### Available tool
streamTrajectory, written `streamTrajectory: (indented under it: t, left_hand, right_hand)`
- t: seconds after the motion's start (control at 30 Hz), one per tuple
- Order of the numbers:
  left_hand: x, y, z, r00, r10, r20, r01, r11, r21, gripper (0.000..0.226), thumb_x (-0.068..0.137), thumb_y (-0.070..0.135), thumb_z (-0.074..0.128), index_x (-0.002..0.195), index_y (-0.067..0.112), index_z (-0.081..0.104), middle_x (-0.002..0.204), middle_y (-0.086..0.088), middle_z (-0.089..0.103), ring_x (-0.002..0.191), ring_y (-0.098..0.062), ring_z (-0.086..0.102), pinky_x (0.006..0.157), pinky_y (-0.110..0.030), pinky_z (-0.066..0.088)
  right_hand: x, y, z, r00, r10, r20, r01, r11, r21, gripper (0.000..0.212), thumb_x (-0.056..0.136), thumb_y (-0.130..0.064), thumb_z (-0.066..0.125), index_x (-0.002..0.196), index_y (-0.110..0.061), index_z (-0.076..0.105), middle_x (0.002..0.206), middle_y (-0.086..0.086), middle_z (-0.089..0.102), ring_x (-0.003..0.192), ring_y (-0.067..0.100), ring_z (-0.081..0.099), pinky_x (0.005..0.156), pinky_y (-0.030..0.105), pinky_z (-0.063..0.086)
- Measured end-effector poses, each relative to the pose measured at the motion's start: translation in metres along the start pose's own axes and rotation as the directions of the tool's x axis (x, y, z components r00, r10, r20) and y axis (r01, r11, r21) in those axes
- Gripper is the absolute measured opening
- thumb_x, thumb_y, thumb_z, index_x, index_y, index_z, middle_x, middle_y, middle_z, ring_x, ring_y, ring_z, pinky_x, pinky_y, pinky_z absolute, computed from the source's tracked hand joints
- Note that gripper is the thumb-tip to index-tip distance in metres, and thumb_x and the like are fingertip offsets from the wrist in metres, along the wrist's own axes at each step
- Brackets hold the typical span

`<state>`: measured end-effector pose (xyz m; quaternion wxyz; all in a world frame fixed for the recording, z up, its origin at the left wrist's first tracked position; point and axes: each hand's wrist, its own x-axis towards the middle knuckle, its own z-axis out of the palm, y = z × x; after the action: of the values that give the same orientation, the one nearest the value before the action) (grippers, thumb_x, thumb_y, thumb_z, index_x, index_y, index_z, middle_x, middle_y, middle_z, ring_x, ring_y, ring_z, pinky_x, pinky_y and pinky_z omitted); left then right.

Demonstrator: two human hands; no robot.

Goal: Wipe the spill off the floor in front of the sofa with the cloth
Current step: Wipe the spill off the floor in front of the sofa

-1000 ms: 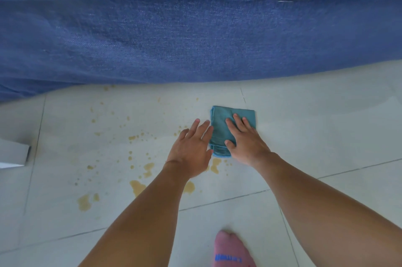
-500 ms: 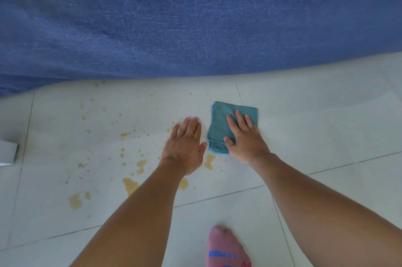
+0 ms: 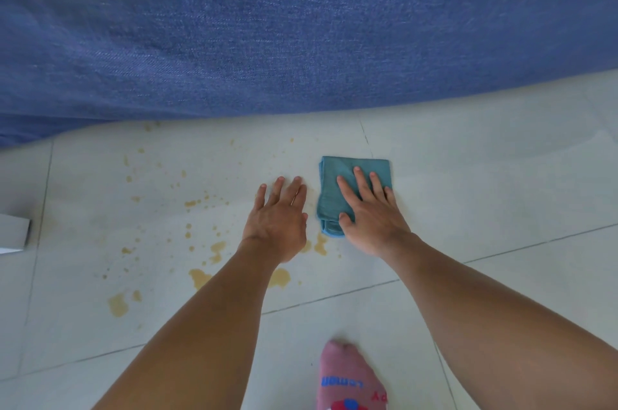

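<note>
Barely started: sofa (image 3: pixel 267 41) along the top, floor (image 3: pixel 485 175) in front still carrying nearly all the spill (image 3: pixel 207 242): brown puddles and specks spread left of and below the hands, a few drops reaching the sofa base. Right of the cloth looks clean. Left to do: sweep left and toward the near tile joint. Cloth (image 3: pixel 337 189) folded, lying flat at the spill's right edge. Right hand (image 3: pixel 371 215) spread flat on top, fingers (image 3: pixel 359 182) pressing, thumb at the near edge, no pinch. Left hand (image 3: pixel 277 219) just beside, flat on bare tile, fingers extended, holding nothing.
</note>
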<state>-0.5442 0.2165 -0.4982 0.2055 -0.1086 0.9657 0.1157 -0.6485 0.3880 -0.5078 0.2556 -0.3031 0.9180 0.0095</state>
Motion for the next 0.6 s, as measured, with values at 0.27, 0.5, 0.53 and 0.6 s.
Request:
streamTrajectory:
  t: [0.27, 0.5, 0.53, 0.6]
  left_hand:
    - [0.003, 0.005, 0.003, 0.998, -0.035, -0.051, 0.033, 0.998, -0.048, 0.062, 0.102, 0.023, 0.028, 0.159, 0.017, 0.005, 0.168, 0.004, -0.006, 0.154, -0.024, -0.011, 0.124, -0.048, -0.003]
    - [0.0, 0.002, -0.008, 0.999, -0.031, 0.03, 0.032, 0.999, -0.032, 0.077, 0.093, 0.013, 0.038, 0.159, 0.02, 0.0, 0.167, 0.007, -0.011, 0.153, -0.024, -0.014, 0.124, -0.048, -0.004]
    - [0.0, 0.001, -0.01, 0.999, -0.027, 0.037, 0.028, 0.999, -0.031, 0.079, 0.092, 0.012, 0.039, 0.16, 0.02, 0.0, 0.167, 0.008, -0.01, 0.153, -0.024, -0.014, 0.124, -0.048, -0.004]
    - [0.003, -0.001, -0.013, 0.999, -0.021, 0.033, 0.022, 0.999, -0.04, 0.08, 0.09, 0.01, 0.039, 0.16, 0.021, 0.002, 0.167, 0.009, -0.008, 0.153, -0.024, -0.014, 0.124, -0.047, -0.004]
  right_hand:
    - [-0.036, 0.03, 0.01, 1.0, -0.019, 0.009, 0.019, 1.0, 0.013, 0.07, 0.101, -0.051, 0.032, 0.159, -0.044, -0.007, 0.168, -0.012, -0.022, 0.155, 0.017, -0.019, 0.127, 0.04, -0.005]
    - [-0.005, -0.002, -0.004, 0.998, -0.032, 0.045, 0.033, 0.999, -0.011, 0.071, 0.102, -0.046, 0.031, 0.161, -0.038, -0.009, 0.169, -0.004, -0.021, 0.156, 0.026, -0.017, 0.127, 0.048, -0.003]
    - [-0.011, -0.008, 0.001, 0.997, -0.064, 0.032, 0.065, 0.998, -0.011, 0.071, 0.102, -0.046, 0.031, 0.161, -0.039, -0.008, 0.169, -0.005, -0.021, 0.156, 0.025, -0.018, 0.127, 0.047, -0.004]
    - [-0.028, -0.009, 0.013, 0.993, -0.12, -0.001, 0.12, 0.993, 0.005, 0.07, 0.102, -0.047, 0.031, 0.161, -0.04, -0.006, 0.169, -0.008, -0.021, 0.155, 0.021, -0.022, 0.127, 0.045, -0.006]
